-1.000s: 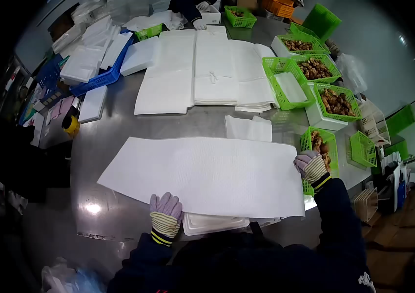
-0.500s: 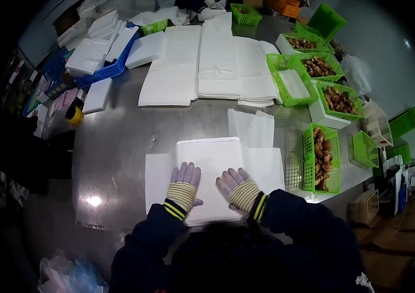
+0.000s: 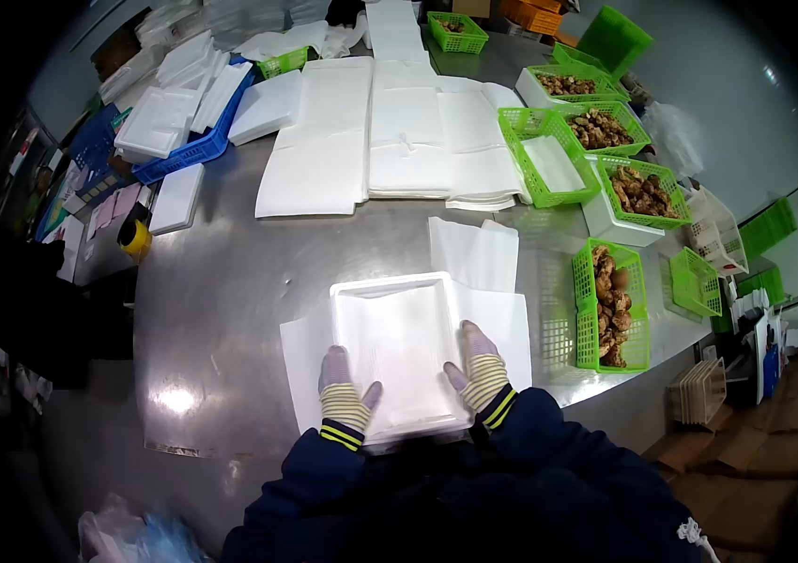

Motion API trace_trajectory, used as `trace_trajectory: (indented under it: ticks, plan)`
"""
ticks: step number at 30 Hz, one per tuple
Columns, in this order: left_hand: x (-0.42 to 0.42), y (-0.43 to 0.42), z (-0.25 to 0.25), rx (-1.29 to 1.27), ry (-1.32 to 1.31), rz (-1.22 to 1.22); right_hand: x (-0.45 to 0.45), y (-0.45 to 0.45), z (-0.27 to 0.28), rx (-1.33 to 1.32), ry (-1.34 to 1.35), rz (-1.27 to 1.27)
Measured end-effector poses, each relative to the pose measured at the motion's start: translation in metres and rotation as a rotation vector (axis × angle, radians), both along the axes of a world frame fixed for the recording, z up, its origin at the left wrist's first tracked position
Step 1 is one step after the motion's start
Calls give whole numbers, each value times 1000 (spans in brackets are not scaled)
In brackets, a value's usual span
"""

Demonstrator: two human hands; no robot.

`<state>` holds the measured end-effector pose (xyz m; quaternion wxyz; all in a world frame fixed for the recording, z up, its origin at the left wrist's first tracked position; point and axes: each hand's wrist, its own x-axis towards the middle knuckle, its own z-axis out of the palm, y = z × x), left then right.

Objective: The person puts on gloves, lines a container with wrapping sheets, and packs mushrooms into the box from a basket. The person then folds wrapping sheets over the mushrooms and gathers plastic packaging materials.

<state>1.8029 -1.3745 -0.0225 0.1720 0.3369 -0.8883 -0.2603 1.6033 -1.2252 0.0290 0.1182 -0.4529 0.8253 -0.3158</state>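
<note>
A white foam tray (image 3: 350, 290) with a raised rim lies in front of me, its hollow side up and what looks like a white paper sheet (image 3: 399, 342) inside. My left hand (image 3: 341, 387), in a striped knit glove, grips the tray's left edge, thumb at the rim. On the right edge, my right hand (image 3: 477, 368) holds the tray the same way. The fingers under and outside the rim are partly hidden. White paper sheets (image 3: 500, 324) stick out from beneath the tray on both sides, and another white sheet (image 3: 474, 253) lies just beyond it.
Stacks of white paper (image 3: 408, 141) lie farther back on the metal table (image 3: 221, 300). Green baskets (image 3: 648, 194) of brown, lumpy pieces, perhaps mushrooms, line the right side. At the left are a blue crate (image 3: 194, 153) with white foam pieces and a yellow-black tape roll (image 3: 135, 241).
Both hands were flat on a white, flat-looking foam surface. Now they grip its sides, and a rimmed, hollow interior with a sheet shows instead. The co-worker's gloved hands at the back have left view.
</note>
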Motion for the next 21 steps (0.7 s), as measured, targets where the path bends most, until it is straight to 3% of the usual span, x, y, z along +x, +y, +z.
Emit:
trace_trajectory:
  ticks: [3, 4, 5, 7, 9, 11, 13, 15, 16, 19, 21]
  plan:
    - [11, -8, -57, 721, 308, 283, 5, 16, -86, 81, -659, -314]
    - [12, -11, -57, 721, 309, 249, 12, 12, -61, 195, -733, -300]
    - [13, -12, -57, 720, 311, 241, 13, 12, -75, 204, -702, -333]
    - [14, -13, -56, 743, 274, 228, 7, 12, -102, 142, -893, -370]
    - [9, -14, -34, 792, 189, 252, 4, 17, -116, 145, -863, -325]
    - [5, -9, -21, -58, 66, 136, -2, 15, -107, 146, -828, -289]
    - [-3, -5, 10, -50, 72, 33, 3, 12, -88, 223, -791, -302]
    - [-16, 6, 32, -135, -464, -401, 10, 12, -89, 193, -716, -298]
    - [-20, 8, 34, -160, -623, -504, 9, 13, -85, 262, -724, -320]
    - [-19, -2, -14, -332, -624, -479, 10, 11, -76, 275, -798, -333]
    - [-19, -8, -61, -581, -456, -372, 15, 14, -85, 262, -788, -303]
